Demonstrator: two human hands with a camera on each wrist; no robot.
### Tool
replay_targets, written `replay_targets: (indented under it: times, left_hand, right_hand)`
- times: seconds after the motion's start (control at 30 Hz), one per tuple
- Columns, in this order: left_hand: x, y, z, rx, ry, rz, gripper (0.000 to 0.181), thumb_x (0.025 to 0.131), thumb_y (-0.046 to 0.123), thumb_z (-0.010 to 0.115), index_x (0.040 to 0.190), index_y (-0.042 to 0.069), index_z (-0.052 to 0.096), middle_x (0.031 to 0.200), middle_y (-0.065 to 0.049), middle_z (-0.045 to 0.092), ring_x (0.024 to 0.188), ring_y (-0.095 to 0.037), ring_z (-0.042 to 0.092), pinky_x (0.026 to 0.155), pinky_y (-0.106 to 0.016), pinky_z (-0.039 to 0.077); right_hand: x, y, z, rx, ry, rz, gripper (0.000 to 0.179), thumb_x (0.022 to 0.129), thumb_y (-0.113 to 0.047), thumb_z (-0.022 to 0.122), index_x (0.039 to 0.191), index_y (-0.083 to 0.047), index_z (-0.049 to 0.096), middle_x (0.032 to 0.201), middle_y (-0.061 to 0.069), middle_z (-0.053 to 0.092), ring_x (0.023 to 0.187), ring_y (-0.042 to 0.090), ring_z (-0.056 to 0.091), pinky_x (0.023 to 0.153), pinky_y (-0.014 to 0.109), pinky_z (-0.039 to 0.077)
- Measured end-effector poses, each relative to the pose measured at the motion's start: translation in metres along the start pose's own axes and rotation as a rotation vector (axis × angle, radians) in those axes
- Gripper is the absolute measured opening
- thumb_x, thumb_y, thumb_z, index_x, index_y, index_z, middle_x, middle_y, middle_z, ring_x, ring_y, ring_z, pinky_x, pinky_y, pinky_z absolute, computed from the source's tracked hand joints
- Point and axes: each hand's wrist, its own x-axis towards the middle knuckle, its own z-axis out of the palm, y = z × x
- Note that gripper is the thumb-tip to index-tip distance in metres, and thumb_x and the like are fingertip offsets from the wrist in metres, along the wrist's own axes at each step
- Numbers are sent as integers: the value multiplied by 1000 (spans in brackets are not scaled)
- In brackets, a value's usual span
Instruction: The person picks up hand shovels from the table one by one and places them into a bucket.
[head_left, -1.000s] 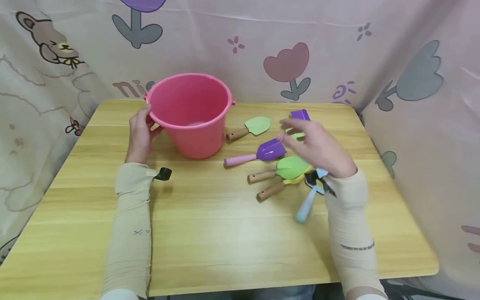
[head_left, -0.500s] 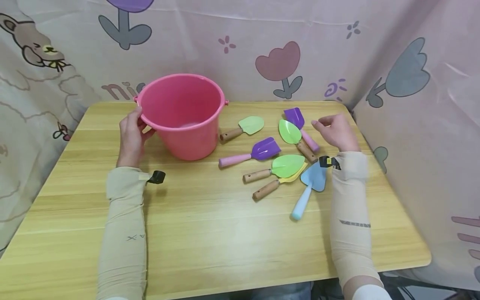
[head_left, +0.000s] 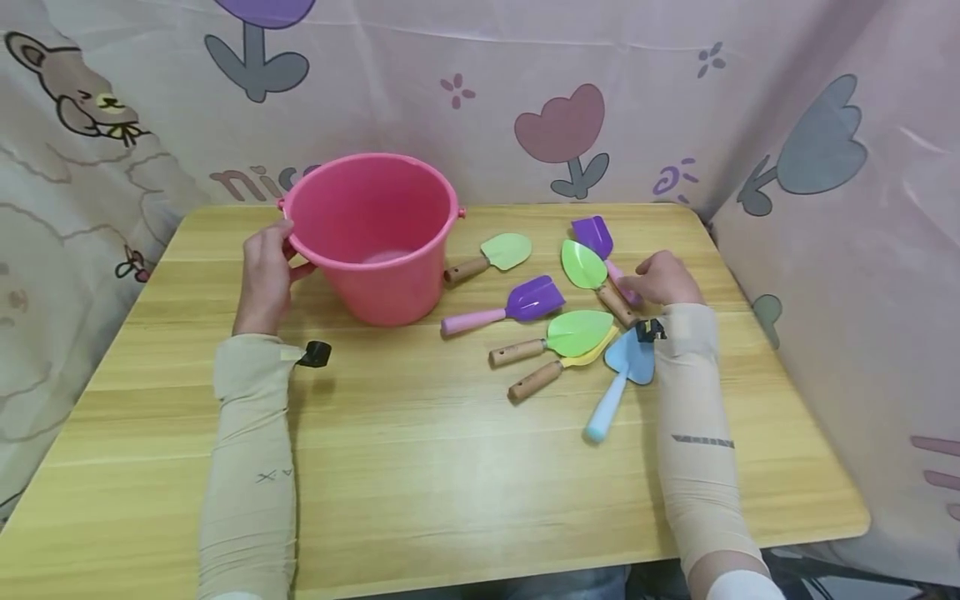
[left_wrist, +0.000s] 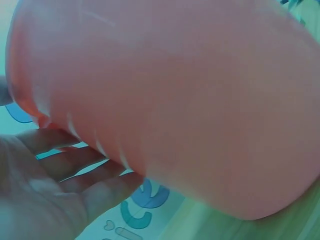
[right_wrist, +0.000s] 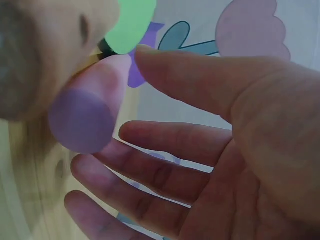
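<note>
My left hand (head_left: 262, 279) grips a pink bucket (head_left: 393, 296) at its left rim. In the left wrist view its fingers (left_wrist: 95, 172) lie against the outer wall. On the right, my right hand (head_left: 665, 281) is at the pink handle of a purple toy shovel (head_left: 592, 235). The right wrist view has the thumb and fingers spread about that handle (right_wrist: 87, 117), not closed round it. A green toy trowel (head_left: 583, 264) with a wooden handle lies against this shovel. Below it, a light blue trowel (head_left: 630, 360) lies close to the right wrist.
Between bucket and right hand lie a pale green trowel (head_left: 507, 251), a second purple shovel (head_left: 535, 298), another green trowel (head_left: 579, 333) and a yellow one (head_left: 592, 354) partly under it. A wooden table (head_left: 420, 475) bears everything. Printed cloth (head_left: 487, 50) hangs behind.
My right hand has drawn back from over the tools to their right side, then come down and left to the purple shovel's handle. The left hand keeps holding the bucket, which tilts slightly more toward me.
</note>
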Motion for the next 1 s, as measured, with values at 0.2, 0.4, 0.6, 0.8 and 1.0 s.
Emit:
replay_targets:
  times: [0.2,0.4,0.6,0.8,1.0]
  left_hand:
    - [1,4,0,15,-44,8,46,109,33,38,127,-2,62,115,-4,63,110,-17,64,80,-18,63]
    - [-1,7,-4,-38,-44,1,42,109,30,37,117,1,67,101,-3,64,100,-15,66,74,-19,64]
    - [-3,6,-7,-60,-26,12,42,109,30,38,119,5,70,99,0,67,99,-13,68,71,-19,64]
    - [-4,6,-9,7,-20,1,45,109,36,40,126,6,68,105,0,66,104,-12,67,72,-17,64]
    - [-3,5,-10,49,-22,-6,47,110,39,39,128,7,67,107,1,64,106,-11,66,72,-17,63]
  right_hand:
    - [1,5,1,-18,0,7,66,96,-31,68,144,10,50,150,34,49,133,49,50,113,65,45]
    - [5,6,5,-14,11,-6,61,94,-27,71,140,10,55,146,33,53,120,43,54,104,59,52]
    - [11,8,9,-12,68,-43,29,88,-22,74,99,5,74,75,9,61,69,22,49,53,30,41]
    - [14,9,11,0,69,-67,26,88,-23,76,84,3,74,55,-4,50,56,14,42,46,26,33]
    - [13,9,12,3,50,-64,25,89,-22,76,89,3,78,68,5,66,65,18,50,51,28,41]
